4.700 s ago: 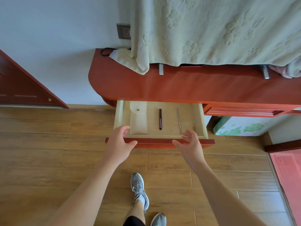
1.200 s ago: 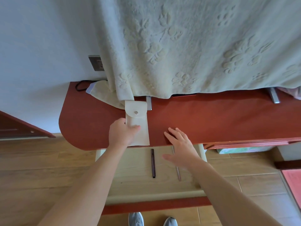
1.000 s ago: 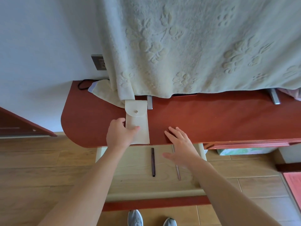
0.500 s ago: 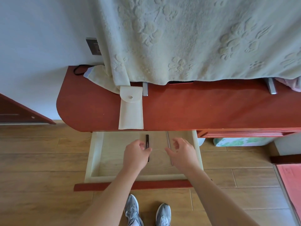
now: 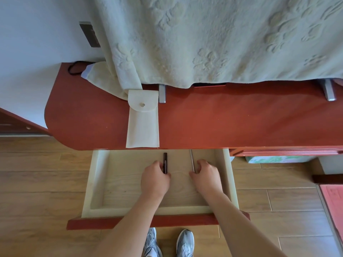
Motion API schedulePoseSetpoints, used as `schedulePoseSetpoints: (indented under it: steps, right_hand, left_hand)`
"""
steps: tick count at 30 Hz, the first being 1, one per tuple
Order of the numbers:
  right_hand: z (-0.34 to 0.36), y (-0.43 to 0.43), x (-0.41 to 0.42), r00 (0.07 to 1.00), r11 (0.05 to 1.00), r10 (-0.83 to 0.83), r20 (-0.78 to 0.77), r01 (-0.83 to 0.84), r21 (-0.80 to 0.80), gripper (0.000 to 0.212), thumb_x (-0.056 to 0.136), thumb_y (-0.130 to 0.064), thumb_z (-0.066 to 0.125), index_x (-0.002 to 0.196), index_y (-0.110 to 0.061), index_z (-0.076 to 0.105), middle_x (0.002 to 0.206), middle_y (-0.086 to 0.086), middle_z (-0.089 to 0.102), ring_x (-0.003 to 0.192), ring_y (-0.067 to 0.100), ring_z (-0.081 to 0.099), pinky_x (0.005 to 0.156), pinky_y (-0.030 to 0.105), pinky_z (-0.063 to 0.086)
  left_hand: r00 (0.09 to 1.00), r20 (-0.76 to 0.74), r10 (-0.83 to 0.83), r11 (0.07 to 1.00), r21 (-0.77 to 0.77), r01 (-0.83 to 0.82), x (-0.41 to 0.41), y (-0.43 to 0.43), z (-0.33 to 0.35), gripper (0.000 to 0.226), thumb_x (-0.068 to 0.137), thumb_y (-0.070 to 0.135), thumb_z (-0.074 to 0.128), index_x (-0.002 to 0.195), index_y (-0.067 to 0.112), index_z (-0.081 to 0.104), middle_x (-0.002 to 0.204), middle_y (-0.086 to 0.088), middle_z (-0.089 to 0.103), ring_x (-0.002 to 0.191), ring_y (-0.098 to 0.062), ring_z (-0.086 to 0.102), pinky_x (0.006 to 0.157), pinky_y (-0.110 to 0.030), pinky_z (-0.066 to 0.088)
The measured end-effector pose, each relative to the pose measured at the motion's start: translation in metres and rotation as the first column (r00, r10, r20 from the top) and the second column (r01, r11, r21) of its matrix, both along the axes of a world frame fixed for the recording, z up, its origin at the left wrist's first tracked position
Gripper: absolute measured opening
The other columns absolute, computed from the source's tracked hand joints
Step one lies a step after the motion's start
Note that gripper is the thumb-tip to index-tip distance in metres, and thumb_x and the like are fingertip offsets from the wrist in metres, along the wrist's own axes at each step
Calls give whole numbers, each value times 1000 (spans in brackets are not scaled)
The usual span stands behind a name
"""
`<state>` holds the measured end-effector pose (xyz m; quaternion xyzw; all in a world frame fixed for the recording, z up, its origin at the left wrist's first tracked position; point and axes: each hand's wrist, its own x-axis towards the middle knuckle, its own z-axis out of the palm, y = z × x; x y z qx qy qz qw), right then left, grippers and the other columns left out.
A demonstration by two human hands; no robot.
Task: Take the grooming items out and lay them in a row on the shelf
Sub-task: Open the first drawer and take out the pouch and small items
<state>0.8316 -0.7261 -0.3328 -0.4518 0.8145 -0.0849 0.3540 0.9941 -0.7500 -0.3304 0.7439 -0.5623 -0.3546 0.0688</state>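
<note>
A cream pouch [image 5: 143,125] with a snap flap lies on the red shelf [image 5: 222,123], near its front edge. Below, the pale wooden drawer [image 5: 94,182] stands pulled out. In it, my left hand [image 5: 155,179] curls its fingers round a short dark stick [image 5: 165,161], whose far end shows past my fingers. My right hand [image 5: 206,176] pinches a thin metal rod [image 5: 192,160] that lies lengthwise on the drawer floor. Both items still touch the drawer bottom, as far as I can see.
A pale embossed cloth [image 5: 213,39] hangs over the back of the shelf, hiding what stands there except two metal feet [image 5: 162,93]. A wall socket [image 5: 90,34] and a black cord [image 5: 75,67] sit at the left. A second red drawer front [image 5: 285,152] is at right.
My left hand let go of the pouch on the shelf. Both hands dropped into the drawer and closed on the dark stick and the metal rod.
</note>
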Motion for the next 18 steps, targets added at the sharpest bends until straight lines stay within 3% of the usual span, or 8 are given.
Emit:
schedulePoseSetpoints:
  steps: [2,5,10,16,18]
  right_hand:
    - [-2,1,-1,1000,1000,3,16,-2,-21,15,82,-15,62,96,-17,58,80,-1,56,72,21,54,57,26,36]
    - [-3,1,-1,998,999,-15,58,17,-31,22,78,-5,51,95,-16,60,77,-1,59,67,22,57,47,21,34]
    - [2,-2,1,997,1000,-25,66,25,5,30,77,-6,51,104,-15,58,77,0,61,61,18,59,46,28,49]
    - [25,5,6,991,998,-60,123,61,1,39,77,-11,56,116,-17,61,77,-3,64,62,15,62,46,23,49]
    - [37,13,7,984,996,-80,156,83,-15,41,77,-10,58,118,-18,61,74,-4,66,60,10,61,42,15,43]
  left_hand:
    - [1000,-8,1,1000,-18,-1,-1,0,0,17,79,20,70,96,20,67,78,7,67,74,-20,65,62,-31,54]
    - [1000,-18,10,1000,-17,-11,-2,0,-1,15,78,18,69,93,20,69,77,7,69,71,-19,66,61,-30,53]
    - [998,-56,28,1000,14,-27,-1,2,6,7,79,15,67,81,22,67,66,8,67,60,-16,65,57,-36,57]
    - [995,-96,35,999,23,-33,0,11,24,10,81,17,69,90,22,69,68,10,67,58,-10,65,57,-34,58]
    - [994,-104,23,1000,22,-21,-1,17,34,15,82,16,70,97,21,69,71,14,63,61,-3,62,59,-29,57]
